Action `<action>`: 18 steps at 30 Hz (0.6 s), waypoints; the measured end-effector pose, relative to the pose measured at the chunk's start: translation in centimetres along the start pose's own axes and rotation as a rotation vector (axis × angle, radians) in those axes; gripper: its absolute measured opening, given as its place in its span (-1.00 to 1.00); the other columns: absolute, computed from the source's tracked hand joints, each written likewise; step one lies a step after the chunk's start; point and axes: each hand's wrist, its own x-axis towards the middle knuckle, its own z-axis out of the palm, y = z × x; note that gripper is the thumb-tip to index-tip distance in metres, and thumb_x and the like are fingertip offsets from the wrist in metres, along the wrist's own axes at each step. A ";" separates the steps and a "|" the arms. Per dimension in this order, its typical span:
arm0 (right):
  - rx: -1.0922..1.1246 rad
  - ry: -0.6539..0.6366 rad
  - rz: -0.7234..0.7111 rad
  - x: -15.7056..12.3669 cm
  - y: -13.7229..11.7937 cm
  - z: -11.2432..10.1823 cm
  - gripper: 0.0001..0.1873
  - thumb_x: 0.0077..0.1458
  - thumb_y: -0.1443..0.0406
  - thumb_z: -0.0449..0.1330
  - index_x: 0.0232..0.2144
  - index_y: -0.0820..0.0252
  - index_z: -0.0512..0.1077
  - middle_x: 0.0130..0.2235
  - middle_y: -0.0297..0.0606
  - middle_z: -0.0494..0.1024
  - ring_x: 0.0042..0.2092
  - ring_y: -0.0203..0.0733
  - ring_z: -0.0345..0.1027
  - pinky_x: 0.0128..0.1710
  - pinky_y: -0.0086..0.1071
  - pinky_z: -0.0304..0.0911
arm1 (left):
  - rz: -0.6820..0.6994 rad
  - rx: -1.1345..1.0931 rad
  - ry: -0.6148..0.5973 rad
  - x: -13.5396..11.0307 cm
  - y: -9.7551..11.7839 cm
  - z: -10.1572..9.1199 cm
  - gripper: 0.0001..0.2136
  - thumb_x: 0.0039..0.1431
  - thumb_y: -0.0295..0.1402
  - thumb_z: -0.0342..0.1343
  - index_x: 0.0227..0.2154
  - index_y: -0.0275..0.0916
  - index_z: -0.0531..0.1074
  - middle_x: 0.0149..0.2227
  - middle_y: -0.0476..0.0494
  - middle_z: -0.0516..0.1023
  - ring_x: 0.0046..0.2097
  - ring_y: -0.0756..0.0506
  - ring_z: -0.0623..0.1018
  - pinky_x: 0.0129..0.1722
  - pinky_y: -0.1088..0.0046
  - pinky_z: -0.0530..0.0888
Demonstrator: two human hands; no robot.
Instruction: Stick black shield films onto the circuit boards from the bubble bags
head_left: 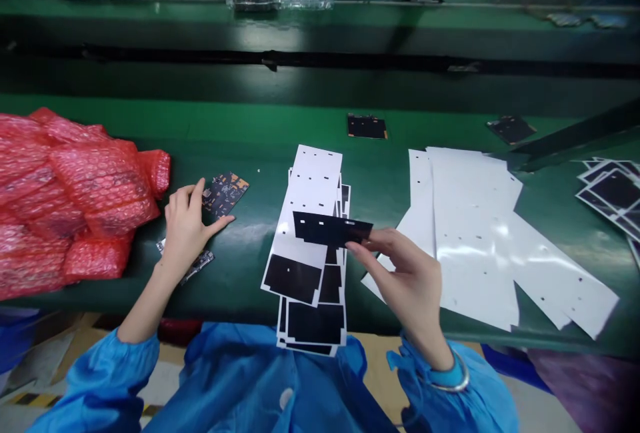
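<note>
Left hand (186, 229): thumb and forefinger are spread wide apart, at the edges of the circuit board (226, 194); if the fingertips press on it, I cannot tell.
Circuit board: it lies flat on the green bench (225, 129), in front of the left hand.
Second board (200, 265): it is on the bench below the left wrist, partly hidden by it.
Right hand (407, 273): thumb and fingers are closed in a pinch on one end of the thin black piece (325, 229).
Thin black piece: it is held over the strip stack (316, 176), and small holes are seen along its upper edge.
Strip stack: white strips, several with black rectangles, overlap unevenly and reach over the near bench edge.
Right side: white sheets (470, 219) lie fanned beside the right hand.
Left side: red bubble wrap (75, 199) is heaped.
Far side: a dark board (367, 127) lies beyond the strip stack.
</note>
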 end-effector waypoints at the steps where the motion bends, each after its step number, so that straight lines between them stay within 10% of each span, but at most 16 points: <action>1: 0.063 -0.001 0.054 0.0 0.0 0.0 -0.88 0.13 0.33 0.36 -0.40 0.11 0.48 -0.44 -0.41 0.52 -0.42 -0.31 0.43 -0.41 -0.43 0.38 | -0.003 -0.030 -0.003 -0.2 0.1 0.1 -0.25 0.14 0.00 0.26 0.29 -0.32 0.25 0.05 -0.43 0.44 0.09 -0.42 0.46 0.11 -0.10 0.41; 7: 0.434 -0.038 0.224 0.8 -1.8 0.3 -0.84 0.05 0.30 0.41 -0.48 0.09 0.50 -0.46 -0.38 0.54 -0.39 -0.26 0.46 -0.40 -0.40 0.42 | 0.167 -0.388 0.035 -2.0 4.0 -2.8 -0.17 0.12 -0.26 0.29 0.41 -0.07 0.03 0.08 -0.21 0.39 0.12 -0.22 0.49 0.12 0.11 0.52; 14: 0.542 -0.173 0.147 1.4 -5.4 0.4 -0.90 0.09 0.38 0.39 -0.41 0.08 0.57 -0.04 -0.23 0.69 0.16 0.03 0.49 0.14 -0.06 0.40 | 0.475 -0.673 0.138 -3.4 10.6 -7.5 -0.06 0.06 -0.16 0.41 0.42 -0.15 0.04 0.12 -0.29 0.47 0.10 -0.22 0.55 0.08 0.18 0.62; 18: 0.469 -0.203 0.013 1.1 -6.0 -0.3 -0.83 0.07 0.44 0.40 -0.38 0.05 0.57 -0.29 -0.36 0.68 -0.08 -0.12 0.56 -0.02 -0.20 0.44 | 0.480 -0.746 0.139 -3.1 10.9 -7.8 -0.03 0.02 -0.20 0.45 0.43 -0.10 0.03 0.14 -0.29 0.49 0.11 -0.21 0.56 -0.03 0.27 0.68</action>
